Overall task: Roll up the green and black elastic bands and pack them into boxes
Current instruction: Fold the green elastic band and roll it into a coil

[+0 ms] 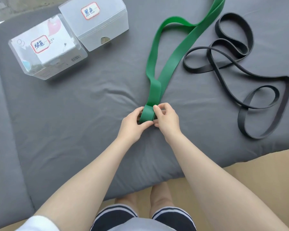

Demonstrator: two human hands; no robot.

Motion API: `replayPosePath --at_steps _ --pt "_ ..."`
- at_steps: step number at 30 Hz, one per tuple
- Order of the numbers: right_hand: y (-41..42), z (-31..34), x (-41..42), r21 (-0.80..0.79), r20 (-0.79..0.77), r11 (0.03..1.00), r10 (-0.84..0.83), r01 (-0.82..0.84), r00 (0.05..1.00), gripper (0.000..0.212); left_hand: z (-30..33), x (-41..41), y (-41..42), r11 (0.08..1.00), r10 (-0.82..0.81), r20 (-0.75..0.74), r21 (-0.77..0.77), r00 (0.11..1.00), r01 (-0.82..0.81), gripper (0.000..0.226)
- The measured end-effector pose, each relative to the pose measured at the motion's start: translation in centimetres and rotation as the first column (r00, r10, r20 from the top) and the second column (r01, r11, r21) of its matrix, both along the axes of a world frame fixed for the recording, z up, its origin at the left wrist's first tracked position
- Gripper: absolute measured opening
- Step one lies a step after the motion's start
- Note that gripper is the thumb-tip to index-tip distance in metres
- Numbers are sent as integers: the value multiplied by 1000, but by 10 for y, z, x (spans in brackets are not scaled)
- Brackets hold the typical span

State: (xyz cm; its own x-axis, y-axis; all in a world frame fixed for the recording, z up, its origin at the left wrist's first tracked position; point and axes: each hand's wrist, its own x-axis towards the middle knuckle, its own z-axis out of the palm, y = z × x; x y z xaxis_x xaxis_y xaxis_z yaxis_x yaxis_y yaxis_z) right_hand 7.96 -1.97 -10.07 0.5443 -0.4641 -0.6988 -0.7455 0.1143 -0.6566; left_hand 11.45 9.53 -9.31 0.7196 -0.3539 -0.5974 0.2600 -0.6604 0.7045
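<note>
- The left hand and the right hand meet over the near end of the green band, each pinching one side of a small roll started there; thumbs and curled fingers close on the coil, which rests on the grey sheet just in front of the person.
- The roll looks only a few turns thick. Beyond the fingers the rest of the green band runs away doubled, opens into a loose loop, and passes out of view at the top edge, so most of its length is yet to be wound.
- To the right, well apart from the hands, the black band lies untouched in several sprawling loops; it is not rolled at all.
- Far left sit two translucent boxes side by side: the nearer box and the farther box, each bearing a red-bordered handwritten label. Both appear closed, and neither band is inside.
- My judgement: the task is in its early part, with one roll barely begun, a second band waiting, and both packings left.
- Nothing lies between the hands and the boxes. The soft, creased sheet may let the coil tip, and the springy band could unwind if the pinch slackens.
- Below the mattress edge, the person's knees and dark striped shorts show above a tan floor.
</note>
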Motion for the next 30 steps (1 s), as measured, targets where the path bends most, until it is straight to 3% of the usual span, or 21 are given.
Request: replayPosePath --at_steps 2,5,8,11,15,19,21,23,24,25,26,28,30 --pt "0 1 -12 45 60 999 21 -24 998 18 2 5 -2 1000 -11 -7 -7 1000 11 38" --pt "1 5 -23 262 137 965 -26 -11 990 36 3 15 -12 1000 -25 -3 -5 1000 25 27" --pt "-6 6 -18 300 126 953 -88 47 988 32 1 18 -22 998 -48 45 35 998 46 22" --pt "-12 9 -8 322 67 940 -139 110 988 12 -3 8 -17 997 -71 75 35 995 69 36" --pt "-11 10 -2 305 26 943 -150 134 988 8 -7 -14 -12 999 -9 69 39 998 6 75" --pt "-4 11 -4 393 -6 889 -251 233 968 7 -12 -19 -23 990 104 257 61 961 -124 61" --pt "-9 12 -5 458 -16 860 -245 224 969 9 -14 -12 -24 989 -1 337 140 941 -49 57" --pt "-19 16 -2 450 -24 884 -126 123 992 11 -14 -4 -22 971 -147 374 230 916 62 57" --pt "-24 18 0 369 -24 929 -17 25 1000 11 -14 0 -22 959 -202 383 265 901 102 57" --pt "-30 20 3 186 -23 974 135 -128 991 12 -13 3 -23 947 -240 388 295 890 127 55" --pt "-36 20 6 -93 -31 950 297 -298 954 13 -13 6 -24 938 -260 386 317 885 137 54" --pt "-47 19 12 -555 -44 715 485 -425 873 20 -13 9 -26 936 -248 370 329 896 123 52" --pt "-60 15 21 -702 18 576 604 -420 797 39 -14 6 -28 943 -214 345 319 914 101 52"
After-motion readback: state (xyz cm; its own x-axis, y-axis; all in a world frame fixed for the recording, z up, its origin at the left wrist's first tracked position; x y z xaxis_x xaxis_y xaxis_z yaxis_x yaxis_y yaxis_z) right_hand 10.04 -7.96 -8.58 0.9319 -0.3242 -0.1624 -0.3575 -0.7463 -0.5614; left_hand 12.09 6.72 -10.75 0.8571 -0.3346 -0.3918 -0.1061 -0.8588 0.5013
